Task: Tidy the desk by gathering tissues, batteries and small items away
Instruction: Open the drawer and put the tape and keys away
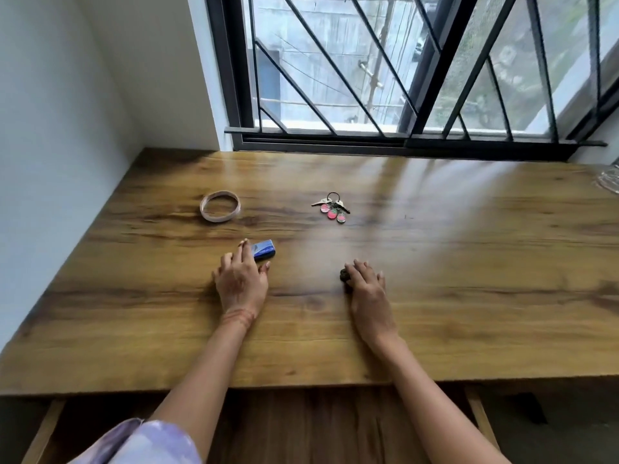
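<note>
— Where is the blue box?
— On the desk, left of the middle. It lies crosswise, with its right end angled slightly toward the window. The left hand pinches it between forefinger and thumb.
— And the right hand?
— Its fingers curl over a small dark lump; I cannot tell what it is.
— Anything else?
— A tape ring further back on the left, and keys beyond both hands

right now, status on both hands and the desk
Left hand pinches blue packet. Right hand covers small dark item, grip unclear. Farther back, keys and band loop lie loose, nothing blocking.
</note>
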